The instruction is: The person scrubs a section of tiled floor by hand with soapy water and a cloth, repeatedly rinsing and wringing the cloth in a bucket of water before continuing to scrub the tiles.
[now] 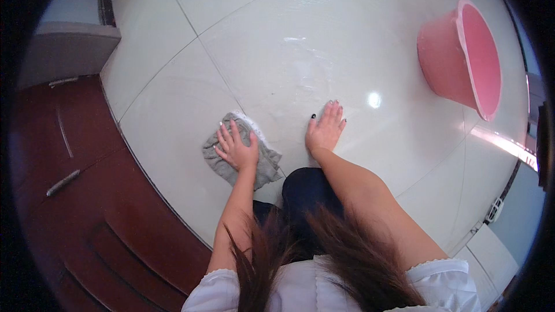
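My left hand (236, 151) lies flat on a crumpled grey cloth (264, 169), its fingers spread and its palm pressing down. The cloth has a pale patterned edging along its upper right side and rests on the glossy white tile floor (173, 138). To the right, my right hand (325, 129) is set palm down on the bare tile, thumb apart from the fingers, holding nothing. Shiny streaks that look wet mark the floor beyond both hands. My knee (310, 188) in dark trousers is just behind them.
A pink plastic tub (442, 56) stands on the floor at the right. Along the left is a dark red wooden cabinet (86, 208) with metal handles, with a grey ledge (69, 52) above it. A white power strip (494, 210) lies by the right wall.
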A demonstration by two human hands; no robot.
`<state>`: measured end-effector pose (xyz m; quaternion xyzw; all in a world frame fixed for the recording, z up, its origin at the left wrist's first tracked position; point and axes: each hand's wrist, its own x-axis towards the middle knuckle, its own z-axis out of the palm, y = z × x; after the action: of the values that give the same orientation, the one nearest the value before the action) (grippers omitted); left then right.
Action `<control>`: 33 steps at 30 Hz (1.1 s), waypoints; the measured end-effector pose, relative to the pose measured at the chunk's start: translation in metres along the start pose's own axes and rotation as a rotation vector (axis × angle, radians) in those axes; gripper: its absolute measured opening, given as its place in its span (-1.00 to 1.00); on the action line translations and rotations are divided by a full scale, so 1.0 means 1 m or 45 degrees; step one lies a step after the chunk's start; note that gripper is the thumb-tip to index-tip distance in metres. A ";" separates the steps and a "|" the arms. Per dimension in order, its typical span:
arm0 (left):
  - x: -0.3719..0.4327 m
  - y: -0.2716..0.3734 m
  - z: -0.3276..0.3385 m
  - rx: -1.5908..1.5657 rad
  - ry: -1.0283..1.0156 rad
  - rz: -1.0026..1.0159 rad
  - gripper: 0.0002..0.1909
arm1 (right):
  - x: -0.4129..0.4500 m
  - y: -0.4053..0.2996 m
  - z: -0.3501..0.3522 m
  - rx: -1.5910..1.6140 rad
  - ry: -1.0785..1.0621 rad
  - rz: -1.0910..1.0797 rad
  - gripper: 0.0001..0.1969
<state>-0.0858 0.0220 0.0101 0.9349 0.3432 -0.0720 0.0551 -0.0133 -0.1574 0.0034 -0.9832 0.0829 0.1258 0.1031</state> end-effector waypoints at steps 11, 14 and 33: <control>0.008 0.001 -0.003 -0.041 0.080 -0.025 -0.28 | 0.015 -0.001 -0.005 0.047 0.041 -0.198 -0.38; 0.006 -0.001 -0.002 -0.045 0.126 -0.016 -0.29 | 0.012 0.006 -0.007 0.297 0.081 -0.241 -0.39; -0.006 0.044 0.003 0.113 0.141 -0.079 -0.23 | 0.101 0.127 -0.157 1.719 0.230 -0.137 -0.62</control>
<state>-0.0618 -0.0156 0.0103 0.9278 0.3711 -0.0371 -0.0076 0.0956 -0.3290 0.1022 -0.7128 0.1024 -0.0414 0.6926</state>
